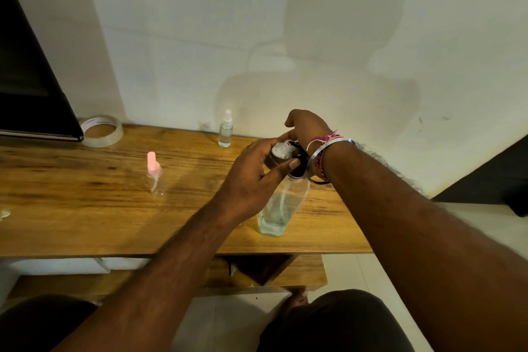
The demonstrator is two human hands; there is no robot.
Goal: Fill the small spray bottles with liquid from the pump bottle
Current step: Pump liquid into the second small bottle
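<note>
Wooden table (85, 208): set against a pale wall, a dark screen (25, 66) at far left.
Pump bottle (281, 208): clear, partly filled, stood near the table's right front edge; its black pump head is covered by the right hand (304, 126), whose finger position cannot be told.
Left hand (257, 171): fingers and thumb curled round a small bottle (281, 150), held just beside the pump head.
Tape roll (101, 130): laid flat at far left.
White-capped spray bottle (225, 130): upright by the wall.
Pink-capped spray bottle (154, 174): upright, left of centre
</note>
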